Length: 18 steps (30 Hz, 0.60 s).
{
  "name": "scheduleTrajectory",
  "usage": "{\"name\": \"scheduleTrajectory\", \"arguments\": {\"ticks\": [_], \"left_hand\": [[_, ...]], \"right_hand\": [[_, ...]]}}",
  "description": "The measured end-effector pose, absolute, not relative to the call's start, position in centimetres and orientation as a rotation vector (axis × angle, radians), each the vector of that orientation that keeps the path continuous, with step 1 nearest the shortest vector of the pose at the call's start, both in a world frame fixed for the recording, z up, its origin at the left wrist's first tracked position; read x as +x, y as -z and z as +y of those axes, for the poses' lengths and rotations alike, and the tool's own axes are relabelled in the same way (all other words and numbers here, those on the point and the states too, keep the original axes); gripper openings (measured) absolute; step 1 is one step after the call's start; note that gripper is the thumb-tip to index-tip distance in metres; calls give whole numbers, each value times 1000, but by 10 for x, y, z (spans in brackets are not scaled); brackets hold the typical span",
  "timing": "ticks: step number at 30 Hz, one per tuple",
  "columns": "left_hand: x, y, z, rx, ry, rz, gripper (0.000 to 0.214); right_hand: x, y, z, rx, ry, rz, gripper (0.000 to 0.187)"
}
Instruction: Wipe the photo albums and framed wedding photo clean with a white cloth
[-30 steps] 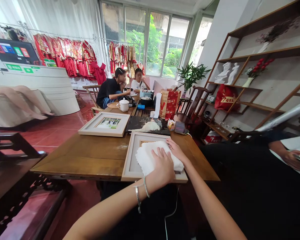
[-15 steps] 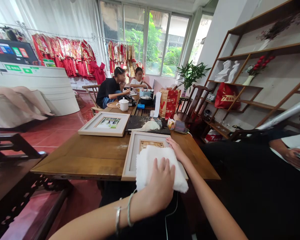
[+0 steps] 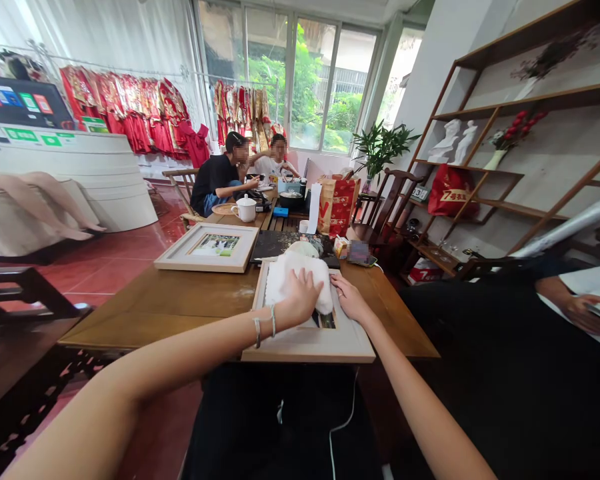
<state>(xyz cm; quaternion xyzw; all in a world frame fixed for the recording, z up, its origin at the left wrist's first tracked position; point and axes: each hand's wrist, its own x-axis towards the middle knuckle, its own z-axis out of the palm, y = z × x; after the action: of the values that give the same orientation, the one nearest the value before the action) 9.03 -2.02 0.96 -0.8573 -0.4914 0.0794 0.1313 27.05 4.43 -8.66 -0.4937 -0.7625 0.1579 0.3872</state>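
A pale wooden picture frame [image 3: 310,343] lies flat at the near edge of the brown table [image 3: 180,303]. My left hand [image 3: 300,297] presses a white cloth [image 3: 290,273] onto the far part of the frame's glass, fingers closed over the cloth. My right hand [image 3: 349,299] rests on the frame's right side, fingers lying flat and holding nothing.
A second framed picture [image 3: 207,247] lies further back on the left, beside a dark board [image 3: 275,243]. A phone [image 3: 361,253] and a red bag [image 3: 337,203] stand beyond. Two people sit at the far end. Another person's hand [image 3: 583,310] shows at the right, by wooden shelves [image 3: 485,173].
My left hand has pushed the cloth from the frame's near edge to its far part. My right hand stayed on the frame's right side.
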Motion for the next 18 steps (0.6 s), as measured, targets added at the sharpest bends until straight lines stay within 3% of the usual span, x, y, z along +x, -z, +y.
{"name": "scheduleTrajectory", "arguments": {"ticks": [9,18], "left_hand": [[91,-2,21,-2637,-42,-1190,52],[81,-29,-63,-2778,-106,-1055,32]], "right_hand": [[264,75,36,-1179,-402,-1948,50],[268,83,40,-1231,-429,-1908,47]]}}
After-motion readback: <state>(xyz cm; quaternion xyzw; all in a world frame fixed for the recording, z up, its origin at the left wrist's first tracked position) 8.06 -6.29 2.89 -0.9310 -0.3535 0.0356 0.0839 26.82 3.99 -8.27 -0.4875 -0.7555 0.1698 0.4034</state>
